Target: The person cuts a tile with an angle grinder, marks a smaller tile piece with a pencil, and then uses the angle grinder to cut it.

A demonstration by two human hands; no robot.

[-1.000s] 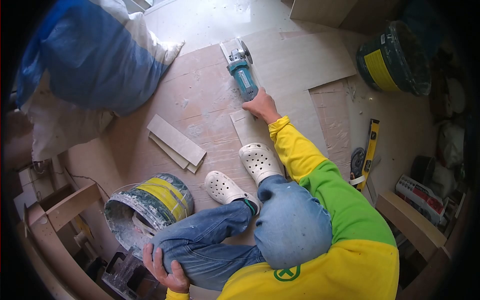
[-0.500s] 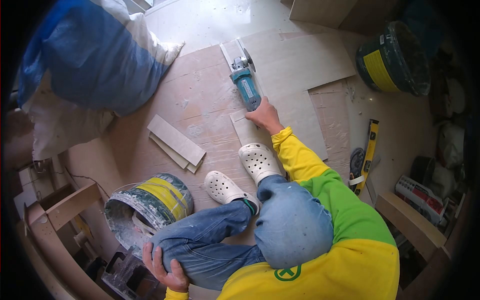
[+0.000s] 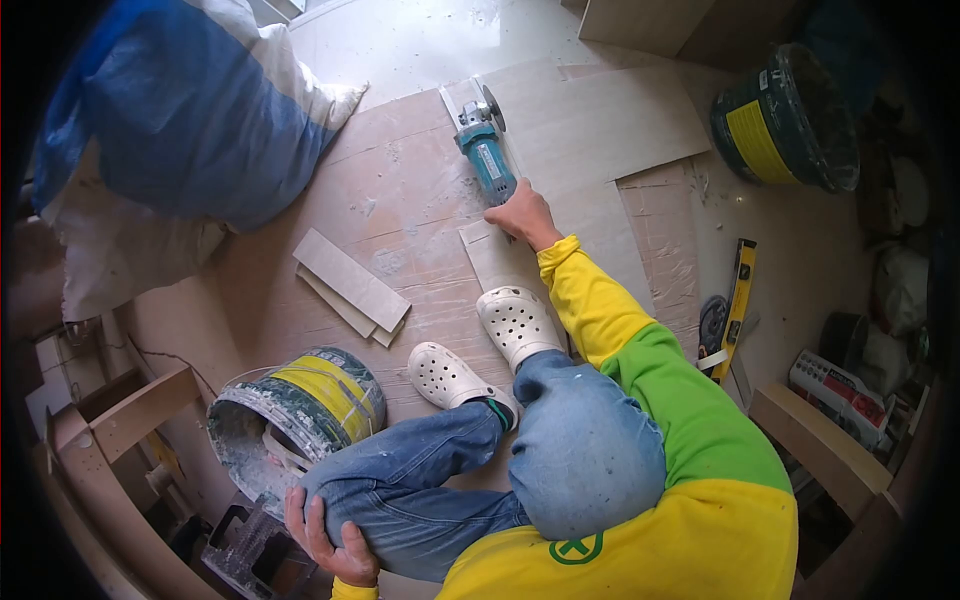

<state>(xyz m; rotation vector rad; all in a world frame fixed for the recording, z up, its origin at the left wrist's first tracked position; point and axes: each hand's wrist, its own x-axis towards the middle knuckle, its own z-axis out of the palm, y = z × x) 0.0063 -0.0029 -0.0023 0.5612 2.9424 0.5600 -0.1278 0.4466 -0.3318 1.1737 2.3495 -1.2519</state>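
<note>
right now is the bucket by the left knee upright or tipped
Tipped: the bucket lies on its side, its open mouth facing lower left.

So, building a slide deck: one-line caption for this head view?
Right hand grips a teal angle grinder on a floor tile; left hand rests on the knee.

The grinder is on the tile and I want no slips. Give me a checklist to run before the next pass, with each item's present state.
1. Right hand gripping the angle grinder body: ok.
2. Disc set on the tile at its edge: ok.
3. Tile pinned by the white clog: ok.
4. Left hand away from the disc, resting on the knee: ok.
5. Disc guard in place: cannot tell.
6. Cut-off strips lying apart from the cut line: ok.
</note>
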